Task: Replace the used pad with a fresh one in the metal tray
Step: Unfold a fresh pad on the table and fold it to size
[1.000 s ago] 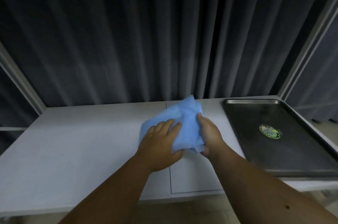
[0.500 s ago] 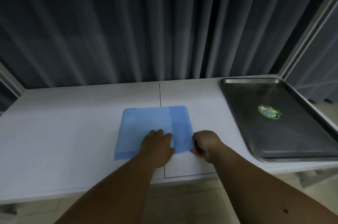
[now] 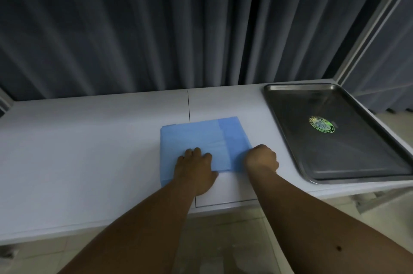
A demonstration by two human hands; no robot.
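Observation:
A folded blue pad (image 3: 201, 137) lies flat on the white table (image 3: 89, 150), near its front middle. My left hand (image 3: 195, 168) rests on the pad's near edge with its fingers curled down onto it. At the pad's near right corner my right hand (image 3: 261, 159) is curled and pinches the edge. The metal tray (image 3: 288, 139) sits at the table's right end, apart from both hands. It holds no pad and shows only a round green sticker (image 3: 321, 125) on its floor.
A dark pleated curtain (image 3: 178, 28) hangs behind the table. A metal frame post (image 3: 371, 28) rises at the back right. A thin seam runs across the tabletop behind and in front of the pad. Tiled floor (image 3: 245, 251) shows below the table's front edge.
A second ago both hands held the bunched pad above the table. It now lies flat and folded, with the hands at its near edge. The camera has tilted down.

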